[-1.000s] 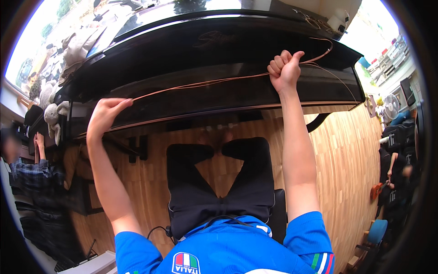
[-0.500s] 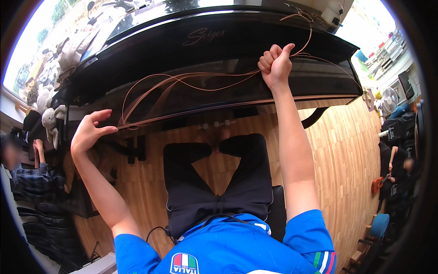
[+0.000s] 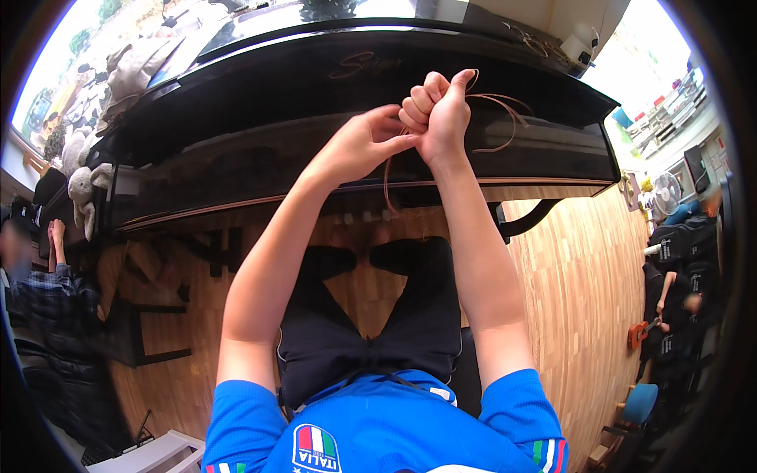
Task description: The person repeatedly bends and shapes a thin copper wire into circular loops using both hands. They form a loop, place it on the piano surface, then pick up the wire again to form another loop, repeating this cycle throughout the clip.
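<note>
A bundle of thin copper-coloured cords [image 3: 505, 101] is gripped in my right hand [image 3: 441, 118], which is closed in a fist with the thumb up. Loops of cord stick out to the right of the fist, and one loop [image 3: 386, 183] hangs below my left hand [image 3: 364, 146]. My left hand meets the fist from the left, its fingers and thumb curved round the cords there; its fingertips are partly hidden. Both hands are above the closed front of a glossy black piano [image 3: 260, 146].
My legs [image 3: 371, 315] are under the piano on a wood floor [image 3: 552, 284]. A plush toy [image 3: 81, 189] lies at the piano's left end. More cords [image 3: 544, 43] lie at its back right. People sit at both sides; one holds a small orange-brown guitar [image 3: 637, 335].
My left hand has swung right and up from the piano's left front edge to my right fist. The long cord loops stretched leftward are gathered in. My right fist has shifted slightly left.
</note>
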`<move>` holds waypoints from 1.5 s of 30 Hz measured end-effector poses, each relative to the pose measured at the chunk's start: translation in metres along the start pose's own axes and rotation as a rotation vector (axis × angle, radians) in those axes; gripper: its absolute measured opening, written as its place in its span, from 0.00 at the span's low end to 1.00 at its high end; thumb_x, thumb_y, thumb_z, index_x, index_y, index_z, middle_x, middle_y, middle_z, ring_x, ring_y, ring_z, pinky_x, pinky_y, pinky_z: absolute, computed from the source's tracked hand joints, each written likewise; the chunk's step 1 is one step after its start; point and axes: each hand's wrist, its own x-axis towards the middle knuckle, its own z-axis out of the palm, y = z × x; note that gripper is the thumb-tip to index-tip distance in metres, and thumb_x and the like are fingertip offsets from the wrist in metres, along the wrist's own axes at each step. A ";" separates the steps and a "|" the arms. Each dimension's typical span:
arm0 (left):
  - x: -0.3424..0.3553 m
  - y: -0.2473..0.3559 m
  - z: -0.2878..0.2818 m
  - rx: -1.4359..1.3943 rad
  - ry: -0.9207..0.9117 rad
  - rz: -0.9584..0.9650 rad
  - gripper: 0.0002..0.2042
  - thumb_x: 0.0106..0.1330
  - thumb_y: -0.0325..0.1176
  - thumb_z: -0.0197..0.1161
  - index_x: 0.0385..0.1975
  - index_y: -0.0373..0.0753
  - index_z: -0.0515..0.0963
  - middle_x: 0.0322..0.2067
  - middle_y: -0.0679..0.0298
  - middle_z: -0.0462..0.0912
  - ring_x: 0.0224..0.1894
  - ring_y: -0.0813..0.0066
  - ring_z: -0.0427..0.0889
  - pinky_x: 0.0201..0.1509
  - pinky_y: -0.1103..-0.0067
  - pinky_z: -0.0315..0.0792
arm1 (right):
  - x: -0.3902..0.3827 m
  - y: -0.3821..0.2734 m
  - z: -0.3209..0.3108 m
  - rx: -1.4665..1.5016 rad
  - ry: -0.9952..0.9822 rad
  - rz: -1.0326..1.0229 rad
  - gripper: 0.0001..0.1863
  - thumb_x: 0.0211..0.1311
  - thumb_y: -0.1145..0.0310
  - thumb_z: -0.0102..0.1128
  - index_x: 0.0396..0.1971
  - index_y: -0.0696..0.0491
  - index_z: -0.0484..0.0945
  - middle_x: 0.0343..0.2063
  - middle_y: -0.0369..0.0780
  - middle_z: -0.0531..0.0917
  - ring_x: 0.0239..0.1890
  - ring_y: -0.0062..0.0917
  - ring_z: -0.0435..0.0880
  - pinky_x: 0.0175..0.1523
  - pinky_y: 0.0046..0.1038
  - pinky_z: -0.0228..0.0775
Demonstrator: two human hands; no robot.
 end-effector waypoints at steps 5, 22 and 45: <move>-0.011 0.009 -0.020 -0.185 -0.016 -0.268 0.17 0.75 0.45 0.58 0.43 0.35 0.83 0.22 0.79 0.63 0.23 0.92 0.57 0.24 0.88 0.51 | 0.017 -0.004 -0.007 0.043 -0.013 -0.003 0.36 0.70 0.30 0.22 0.15 0.47 0.53 0.10 0.28 0.48 0.12 0.17 0.43 0.18 0.25 0.33; -0.027 -0.052 -0.082 1.106 0.723 -0.003 0.24 0.67 0.49 0.59 0.16 0.34 0.79 0.19 0.54 0.79 0.27 0.50 0.80 0.34 0.63 0.72 | 0.011 0.000 -0.071 0.018 0.067 -0.056 0.36 0.72 0.31 0.21 0.15 0.47 0.53 0.10 0.28 0.48 0.13 0.16 0.43 0.19 0.23 0.36; -0.026 -0.049 -0.089 0.632 0.764 -0.085 0.29 0.67 0.52 0.63 0.11 0.32 0.71 0.10 0.57 0.65 0.14 0.65 0.62 0.24 0.70 0.60 | 0.016 0.014 -0.072 -0.057 0.180 -0.210 0.15 0.68 0.61 0.38 0.39 0.55 0.71 0.21 0.31 0.57 0.25 0.19 0.58 0.35 0.29 0.61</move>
